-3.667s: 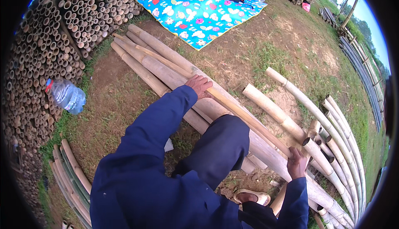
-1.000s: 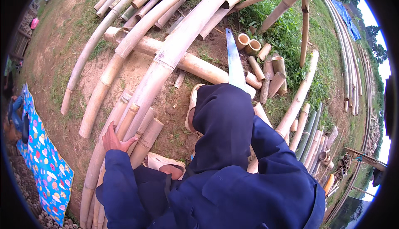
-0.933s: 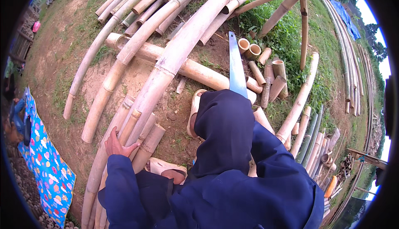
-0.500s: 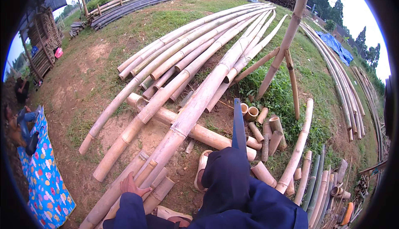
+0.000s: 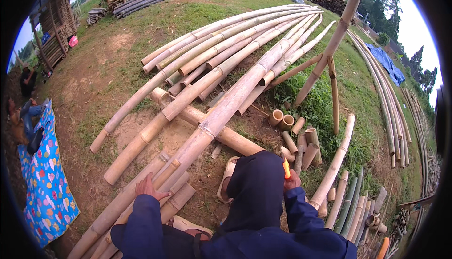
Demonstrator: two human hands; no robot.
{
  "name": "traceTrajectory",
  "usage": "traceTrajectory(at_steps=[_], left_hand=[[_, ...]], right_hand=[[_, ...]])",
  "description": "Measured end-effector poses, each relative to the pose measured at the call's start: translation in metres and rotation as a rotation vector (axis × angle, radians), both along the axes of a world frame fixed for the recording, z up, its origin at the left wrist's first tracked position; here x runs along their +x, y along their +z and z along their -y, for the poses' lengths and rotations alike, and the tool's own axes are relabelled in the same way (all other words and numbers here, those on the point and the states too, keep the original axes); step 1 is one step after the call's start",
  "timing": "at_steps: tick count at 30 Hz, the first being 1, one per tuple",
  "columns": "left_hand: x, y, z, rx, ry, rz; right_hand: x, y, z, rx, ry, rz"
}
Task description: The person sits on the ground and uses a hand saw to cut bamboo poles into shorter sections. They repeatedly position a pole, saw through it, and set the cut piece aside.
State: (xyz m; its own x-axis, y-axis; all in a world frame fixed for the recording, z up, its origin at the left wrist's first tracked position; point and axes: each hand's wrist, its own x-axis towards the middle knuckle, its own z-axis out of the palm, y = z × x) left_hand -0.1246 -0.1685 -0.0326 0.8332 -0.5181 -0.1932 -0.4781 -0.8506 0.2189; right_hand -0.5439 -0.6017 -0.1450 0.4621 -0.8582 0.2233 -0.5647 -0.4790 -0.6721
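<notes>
My left hand (image 5: 149,187) lies on the near end of the bamboo poles at lower left, fingers stretched out and thumb apart. Beside the thumb is a thin bamboo piece (image 5: 167,174) along a long thick bamboo pole (image 5: 207,129). My right hand (image 5: 293,180), by my raised right knee, is closed on the orange handle (image 5: 286,168) of a saw. The saw's blade cannot be made out now. Under the long poles, a thick bamboo log (image 5: 233,140) lies crosswise.
Short cut bamboo pieces (image 5: 310,139) stand and lie right of my knee. A slanted bamboo post (image 5: 327,47) with braces rises beyond them. More poles (image 5: 376,89) lie at far right. At left, a person (image 5: 29,118) sits by a blue patterned cloth (image 5: 49,174); another is behind.
The saw's blade, upright beside my knee before, has gone from sight; its orange handle and my right hand have come into view. My left hand stays on the bamboo. The view has shifted slightly.
</notes>
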Motion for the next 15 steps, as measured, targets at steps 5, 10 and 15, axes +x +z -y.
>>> traceTrajectory(at_steps=[5,10,15], left_hand=[[-0.002,0.016,0.009,0.07,0.045,-0.066],[0.004,0.012,0.016,0.037,-0.004,-0.049],[0.009,0.009,0.016,0.035,-0.004,-0.085]], right_hand=[[-0.024,0.204,-0.04,-0.295,-0.052,0.227],[-0.013,0.317,-0.093,0.0,0.275,0.514],[0.076,0.307,-0.149,0.369,0.429,0.594]])
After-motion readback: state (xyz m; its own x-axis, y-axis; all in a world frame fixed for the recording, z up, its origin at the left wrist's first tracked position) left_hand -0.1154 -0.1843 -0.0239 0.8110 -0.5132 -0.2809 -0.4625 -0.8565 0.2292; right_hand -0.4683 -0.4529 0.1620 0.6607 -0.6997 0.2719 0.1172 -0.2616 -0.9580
